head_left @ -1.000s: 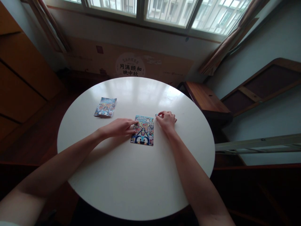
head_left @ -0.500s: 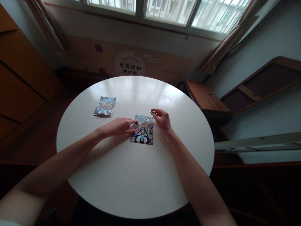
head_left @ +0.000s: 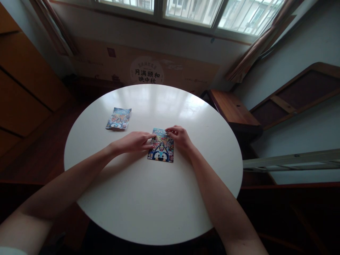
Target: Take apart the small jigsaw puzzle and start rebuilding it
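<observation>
A colourful jigsaw puzzle [head_left: 161, 147] lies flat on the round white table [head_left: 148, 202], with a blue cartoon dog's face along its near edge. My left hand [head_left: 138, 141] rests at its left edge, thumb and forefinger apart and touching the border. Over the upper right corner, my right hand [head_left: 180, 136] pinches a small puzzle piece [head_left: 166, 132] between thumb and fingertips. The piece is at the gap there and mostly covered by the fingers; whether it sits flat in the gap I cannot tell.
A crinkled printed packet [head_left: 118, 118] with the same dog picture lies on the table to the far left. Behind the table's right side stands a wooden cabinet [head_left: 233, 106]. A cardboard panel [head_left: 180, 71] with Chinese lettering leans below the window.
My right hand has moved left and slightly down, bringing the puzzle piece from beside the puzzle onto its upper right part. My left hand has stayed in place.
</observation>
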### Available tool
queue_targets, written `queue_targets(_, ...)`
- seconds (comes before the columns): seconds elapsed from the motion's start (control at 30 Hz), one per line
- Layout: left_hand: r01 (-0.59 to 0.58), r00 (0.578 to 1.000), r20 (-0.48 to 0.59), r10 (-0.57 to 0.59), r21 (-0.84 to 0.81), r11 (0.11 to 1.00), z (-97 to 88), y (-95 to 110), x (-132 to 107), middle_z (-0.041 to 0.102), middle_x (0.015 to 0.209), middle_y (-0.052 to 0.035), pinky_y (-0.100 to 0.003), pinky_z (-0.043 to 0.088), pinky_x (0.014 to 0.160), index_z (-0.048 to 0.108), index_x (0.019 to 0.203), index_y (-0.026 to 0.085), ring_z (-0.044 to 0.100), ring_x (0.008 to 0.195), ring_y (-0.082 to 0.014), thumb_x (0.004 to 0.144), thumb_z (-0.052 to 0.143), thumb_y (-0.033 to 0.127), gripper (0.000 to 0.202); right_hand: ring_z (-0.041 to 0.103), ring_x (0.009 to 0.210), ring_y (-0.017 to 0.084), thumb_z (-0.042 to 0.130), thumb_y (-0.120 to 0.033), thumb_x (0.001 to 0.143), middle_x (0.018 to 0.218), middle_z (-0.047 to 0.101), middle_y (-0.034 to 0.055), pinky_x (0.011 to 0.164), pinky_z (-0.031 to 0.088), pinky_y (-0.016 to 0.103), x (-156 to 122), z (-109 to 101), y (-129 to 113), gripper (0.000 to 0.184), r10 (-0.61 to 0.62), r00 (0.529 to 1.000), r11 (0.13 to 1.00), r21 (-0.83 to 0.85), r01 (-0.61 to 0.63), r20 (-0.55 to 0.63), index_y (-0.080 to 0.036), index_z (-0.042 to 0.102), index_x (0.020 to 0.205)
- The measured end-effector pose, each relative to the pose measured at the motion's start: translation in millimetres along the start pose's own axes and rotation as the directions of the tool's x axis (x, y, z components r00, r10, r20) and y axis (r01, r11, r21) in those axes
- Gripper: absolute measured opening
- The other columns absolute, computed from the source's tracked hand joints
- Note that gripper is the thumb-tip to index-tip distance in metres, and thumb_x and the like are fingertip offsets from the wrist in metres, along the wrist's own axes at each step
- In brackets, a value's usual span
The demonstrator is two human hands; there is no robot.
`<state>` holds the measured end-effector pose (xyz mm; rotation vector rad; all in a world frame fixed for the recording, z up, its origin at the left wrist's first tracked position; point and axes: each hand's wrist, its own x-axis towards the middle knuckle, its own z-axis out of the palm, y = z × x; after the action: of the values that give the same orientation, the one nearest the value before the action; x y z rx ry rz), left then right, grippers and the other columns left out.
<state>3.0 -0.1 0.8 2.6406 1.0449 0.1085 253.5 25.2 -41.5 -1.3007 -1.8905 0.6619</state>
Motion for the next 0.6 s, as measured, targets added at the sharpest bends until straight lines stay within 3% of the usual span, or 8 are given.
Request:
queue_targets(0.17,-0.013,1.0,-0.007,0.013,0.0,1.0,1.1,-1.7,0.0,0.07,0.11,-0.0109,-0.027,0.044,0.072,0.051,0.141,0.017,0.064,0.093,-0.0213,0.096,0.048,0.05,0.056,0.054,0.068,0.013,0.064,-0.019,0.079,0.085,0.065,0.007,0.067,0.046,0.029,1.3,-0.9,0.4,0.018,0.055,0.998,0.998,0.007,-0.055,-0.027,-0.017,0.08,0.088)
queue_targets(0.43,-0.013,1.0,-0.018,0.013,-0.011,1.0,1.5,-2.2,0.2,0.069,0.09,-0.0078,-0.026,0.041,0.066,0.053,0.14,0.016,0.061,0.076,-0.0174,0.096,0.048,0.051,0.057,0.052,0.064,0.011,0.062,-0.019,0.078,0.082,0.064,0.0045,0.067,0.046,0.028,1.3,-2.1,-1.1,0.018,0.065,0.998,0.996,0.054,-0.066,0.01,-0.016,0.078,0.085)
queue_targets(0.6,-0.006,1.0,0.001,0.006,-0.005,1.0,0.2,-1.3,0.6,0.07,0.098,-0.0094,-0.027,0.042,0.068,0.052,0.141,0.015,0.063,0.083,-0.0192,0.096,0.048,0.05,0.057,0.053,0.067,0.011,0.062,-0.02,0.079,0.084,0.062,0.0048,0.069,0.048,0.029,1.4,-1.5,1.3,0.018,0.045,0.999,0.998,0.033,-0.045,0.02,-0.017,0.078,0.087)
